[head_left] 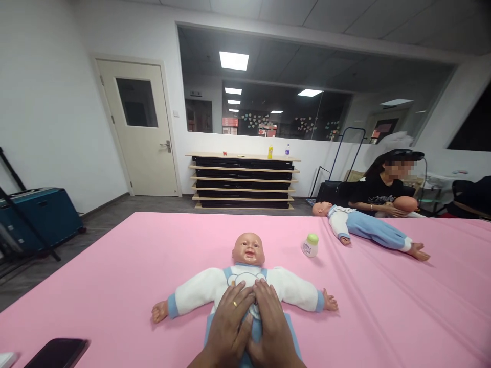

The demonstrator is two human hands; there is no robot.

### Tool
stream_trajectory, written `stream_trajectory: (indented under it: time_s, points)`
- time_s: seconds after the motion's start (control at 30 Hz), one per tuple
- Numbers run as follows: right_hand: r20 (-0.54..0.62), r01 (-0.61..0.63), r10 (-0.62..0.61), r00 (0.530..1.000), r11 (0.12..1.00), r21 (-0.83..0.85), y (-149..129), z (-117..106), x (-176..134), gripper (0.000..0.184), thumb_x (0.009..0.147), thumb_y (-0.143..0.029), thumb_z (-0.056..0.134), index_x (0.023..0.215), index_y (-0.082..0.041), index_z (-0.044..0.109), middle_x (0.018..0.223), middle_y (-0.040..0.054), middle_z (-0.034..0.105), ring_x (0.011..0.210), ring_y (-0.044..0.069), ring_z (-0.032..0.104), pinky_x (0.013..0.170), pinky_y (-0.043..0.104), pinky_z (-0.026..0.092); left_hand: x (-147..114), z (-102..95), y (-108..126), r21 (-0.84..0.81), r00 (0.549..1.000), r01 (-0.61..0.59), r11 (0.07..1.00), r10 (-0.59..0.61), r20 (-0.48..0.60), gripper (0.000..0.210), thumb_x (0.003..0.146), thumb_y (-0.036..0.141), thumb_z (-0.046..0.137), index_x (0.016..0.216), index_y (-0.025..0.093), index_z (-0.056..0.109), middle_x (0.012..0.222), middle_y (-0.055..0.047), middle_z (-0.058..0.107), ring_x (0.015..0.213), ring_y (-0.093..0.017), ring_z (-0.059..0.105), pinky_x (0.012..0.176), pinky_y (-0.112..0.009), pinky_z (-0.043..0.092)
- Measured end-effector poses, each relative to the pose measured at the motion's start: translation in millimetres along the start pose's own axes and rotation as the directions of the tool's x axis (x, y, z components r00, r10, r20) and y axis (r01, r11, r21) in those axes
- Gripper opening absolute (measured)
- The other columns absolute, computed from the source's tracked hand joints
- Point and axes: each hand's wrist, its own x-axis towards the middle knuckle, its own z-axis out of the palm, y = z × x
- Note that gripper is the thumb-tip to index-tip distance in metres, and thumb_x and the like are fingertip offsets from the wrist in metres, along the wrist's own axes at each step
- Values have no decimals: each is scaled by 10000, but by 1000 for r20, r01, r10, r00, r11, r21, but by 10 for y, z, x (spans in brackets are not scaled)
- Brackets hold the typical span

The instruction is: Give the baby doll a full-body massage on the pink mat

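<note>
A baby doll (249,249) lies on its back on the pink table cover (115,266), head away from me and arms spread wide. It wears a white top with blue cuffs and blue trousers. My left hand (230,319) rests flat on the doll's chest and belly, a ring on one finger. Beside it, my right hand (273,322) lies flat on the doll too, the fingers of both pointing toward its head. The thumbs come close together over the belly. My hands and wrists hide most of the doll's lower body.
A small bottle with a green cap (310,245) stands right of the doll's head. Farther right lies a second doll (368,227), near a seated person (387,184) holding another doll. A dark phone (57,352) sits at the front left. Stacked boards (243,181) stand behind the table.
</note>
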Motion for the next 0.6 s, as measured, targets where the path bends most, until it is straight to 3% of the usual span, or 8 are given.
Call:
stream_trajectory:
  time_s: [0.17,0.27,0.33,0.4,0.47,0.6]
  points:
    - [-99,148,-135,986,981,130,-52,-136,76,479,801,-186,541,1279,-149,521,1205,150,636,1147,290,612,940,443,547,-82,142,-47,-61,963,262,963,-264,-46,432,995,255,348,1410,261,468,1475,-43,469,1415,-240,360,1134,-562,358]
    - [-20,164,-164,986,966,200,-61,-139,102,391,810,-196,548,1198,-166,583,1118,127,679,1065,257,649,940,413,551,-135,231,-76,-118,915,383,916,-393,-86,441,996,260,339,1421,219,452,1497,-80,436,1424,-246,342,1119,-546,391]
    - [52,120,-132,990,975,185,-51,-112,106,423,793,-213,557,1210,-149,589,1174,141,661,1112,273,628,968,443,533,-154,248,-72,-124,901,397,909,-412,-137,446,988,254,363,1425,205,437,1492,-100,439,1415,-251,358,1095,-535,423]
    - [105,52,-65,992,991,121,-27,-71,94,505,783,-230,559,1275,-119,558,1284,164,602,1210,309,569,1001,495,502,-160,225,-49,-94,914,329,940,-342,-218,457,970,239,407,1425,196,423,1478,-119,449,1408,-263,366,1083,-546,429]
    - [152,-12,4,988,999,49,6,-24,65,578,801,-255,551,1356,-102,494,1384,173,524,1303,335,486,1026,538,472,-159,171,-18,-56,938,189,980,-197,-286,465,941,218,457,1404,185,436,1456,-135,465,1398,-273,377,1075,-534,437]
    - [209,-109,118,971,993,-54,56,47,-8,732,807,-315,561,1465,-81,342,1489,189,389,1382,374,371,1060,617,405,-129,35,31,-66,961,-111,992,90,-260,376,892,193,506,1265,170,552,1281,-130,611,1296,-252,504,1048,-450,475]
